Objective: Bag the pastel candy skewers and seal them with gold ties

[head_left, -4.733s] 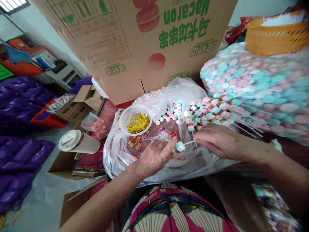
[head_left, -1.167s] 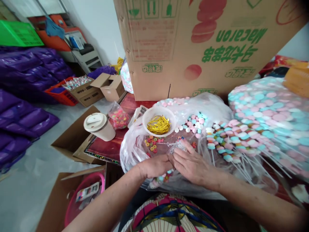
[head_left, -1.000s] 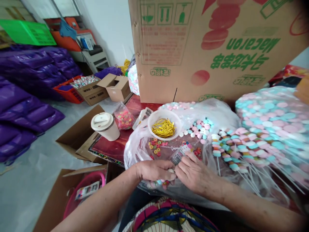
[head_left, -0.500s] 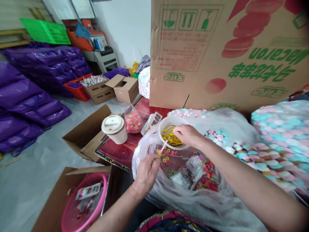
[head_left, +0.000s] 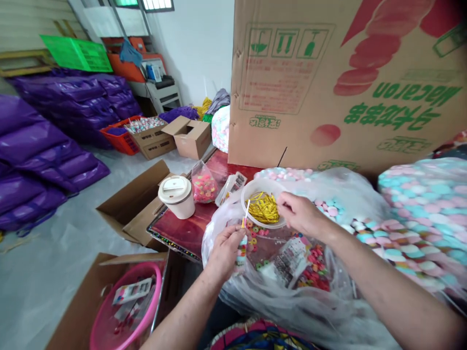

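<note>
My left hand is closed around a bagged candy skewer, its white stick pointing up toward the bowl. My right hand is pinched at the rim of a white bowl of gold twist ties; what it pinches is too small to make out. Both hands hover over a clear plastic sheet strewn with colourful ring candies and small printed packets.
A huge cardboard box stands behind. Finished pastel skewers and a big bag of pastel candies lie right. A lidded cup and candy bag sit left. A pink basket in a carton is below; purple bags line the floor.
Both hands were together wrapping a skewer; then my right hand reached into the bowl of gold ties and is now drawing back at its rim. My left hand raised the skewer upright.
</note>
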A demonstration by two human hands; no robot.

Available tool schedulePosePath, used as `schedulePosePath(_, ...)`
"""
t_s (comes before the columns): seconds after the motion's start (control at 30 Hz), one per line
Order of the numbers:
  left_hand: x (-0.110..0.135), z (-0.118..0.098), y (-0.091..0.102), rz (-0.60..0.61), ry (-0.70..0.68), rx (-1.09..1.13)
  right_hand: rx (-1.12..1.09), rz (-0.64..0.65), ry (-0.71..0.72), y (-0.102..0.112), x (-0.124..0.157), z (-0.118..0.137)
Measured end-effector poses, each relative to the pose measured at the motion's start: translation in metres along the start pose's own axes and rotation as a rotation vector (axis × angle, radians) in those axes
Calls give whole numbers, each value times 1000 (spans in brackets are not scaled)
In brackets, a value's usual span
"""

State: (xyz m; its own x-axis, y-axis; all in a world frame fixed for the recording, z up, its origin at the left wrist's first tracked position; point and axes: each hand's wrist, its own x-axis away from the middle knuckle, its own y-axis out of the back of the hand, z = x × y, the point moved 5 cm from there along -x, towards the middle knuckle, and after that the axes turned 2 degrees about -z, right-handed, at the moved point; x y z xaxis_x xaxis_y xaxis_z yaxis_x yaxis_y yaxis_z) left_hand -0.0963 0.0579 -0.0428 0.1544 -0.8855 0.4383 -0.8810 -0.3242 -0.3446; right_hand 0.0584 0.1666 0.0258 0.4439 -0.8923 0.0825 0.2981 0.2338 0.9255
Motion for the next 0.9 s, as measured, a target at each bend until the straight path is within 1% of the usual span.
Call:
schedulePosePath(0.1,4,-3,-15,33,-36,-84,-501,22,74,-14,41,12)
schedulePosePath(0.13,5,-4,-19,35,-67,-117,-624,33,82,-20,51,16)
schedulePosePath(0.23,8,-2,-32,68,-158,-193,-782,27,51,-35,67,24)
schedulePosePath(0.33,12,4,-42,141,-195,-259,-886,10,20,-41,70,22)
schedulePosePath(0.4,15,6,-46,176,-207,-336,-928,28,-13,-44,71,17)
schedulePosePath(0.5,22,5,-47,231,-218,-449,-1008,121,-93,-51,75,11)
schedulePosePath(0.57,26,2,-45,265,-237,-496,-1003,129,-99,-52,78,10)
schedulePosePath(0.6,28,2,-44,280,-237,-508,-964,101,-76,-51,78,10)
schedulePosePath(0.67,30,5,-42,301,-206,-508,-830,2,-15,-47,78,12)
schedulePosePath(0.73,29,12,-38,267,-154,-469,-712,-113,15,-45,79,15)
schedulePosePath(0.77,28,16,-35,227,-132,-433,-691,-158,0,-45,79,15)
schedulePosePath(0.8,26,19,-33,181,-116,-388,-698,-186,-28,-47,80,14)
schedulePosePath(0.83,25,21,-30,140,-96,-336,-719,-186,-44,-48,82,14)
schedulePosePath(0.87,24,23,-28,118,-65,-279,-738,-171,-43,-49,83,15)
schedulePosePath(0.9,23,26,-28,131,-15,-218,-739,-151,-16,-48,86,18)
